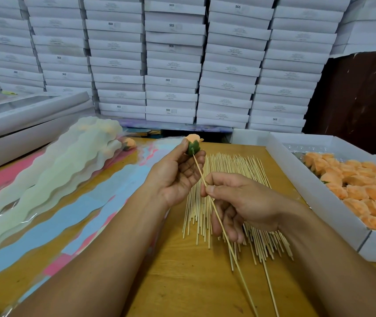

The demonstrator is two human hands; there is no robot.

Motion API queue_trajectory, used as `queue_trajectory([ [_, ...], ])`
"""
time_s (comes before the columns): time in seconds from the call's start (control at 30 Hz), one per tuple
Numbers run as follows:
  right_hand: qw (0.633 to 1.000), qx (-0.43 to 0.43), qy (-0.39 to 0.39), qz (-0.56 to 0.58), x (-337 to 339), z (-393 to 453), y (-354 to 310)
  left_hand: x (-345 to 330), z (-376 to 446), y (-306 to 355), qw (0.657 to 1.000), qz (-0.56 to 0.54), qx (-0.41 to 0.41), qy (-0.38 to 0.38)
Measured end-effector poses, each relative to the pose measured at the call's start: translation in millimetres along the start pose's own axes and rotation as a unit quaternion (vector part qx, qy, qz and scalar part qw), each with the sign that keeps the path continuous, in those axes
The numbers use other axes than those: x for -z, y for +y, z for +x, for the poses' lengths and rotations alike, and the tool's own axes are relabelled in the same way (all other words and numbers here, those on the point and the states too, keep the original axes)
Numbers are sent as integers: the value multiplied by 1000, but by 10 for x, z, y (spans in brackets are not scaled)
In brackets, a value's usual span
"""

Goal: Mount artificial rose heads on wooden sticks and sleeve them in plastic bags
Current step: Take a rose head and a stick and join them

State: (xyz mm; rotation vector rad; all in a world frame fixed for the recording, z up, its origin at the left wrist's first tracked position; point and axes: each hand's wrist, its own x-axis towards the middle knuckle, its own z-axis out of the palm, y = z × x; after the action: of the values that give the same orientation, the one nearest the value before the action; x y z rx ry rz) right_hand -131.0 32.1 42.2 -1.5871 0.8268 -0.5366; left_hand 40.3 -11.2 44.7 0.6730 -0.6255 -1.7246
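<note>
A peach rose head (193, 143) with a green calyx is gripped between the thumb and curled fingers of the left hand (178, 173), raised above the bench (189, 282). A wooden stick (219, 216) is pinched between thumb and forefinger of the right hand (239, 200); its upper tip is seated in the calyx base, and its length is angled down toward the viewer. A loose spread of sticks (232, 179) is noted on the bench beneath both hands. A white tray (319, 202) of peach rose heads is placed to the right. Plastic bags (52, 179) are fanned out to the left, sleeved roses (104, 133) beyond them. White boxes (173, 65) are stacked behind.
</note>
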Motion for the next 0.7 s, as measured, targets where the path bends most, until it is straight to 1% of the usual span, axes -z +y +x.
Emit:
queue_trajectory([
  [0.7, 1000, 7, 15, -11, 7, 4, 8, -22, -19, -10, 1000, 21, -18, 4],
])
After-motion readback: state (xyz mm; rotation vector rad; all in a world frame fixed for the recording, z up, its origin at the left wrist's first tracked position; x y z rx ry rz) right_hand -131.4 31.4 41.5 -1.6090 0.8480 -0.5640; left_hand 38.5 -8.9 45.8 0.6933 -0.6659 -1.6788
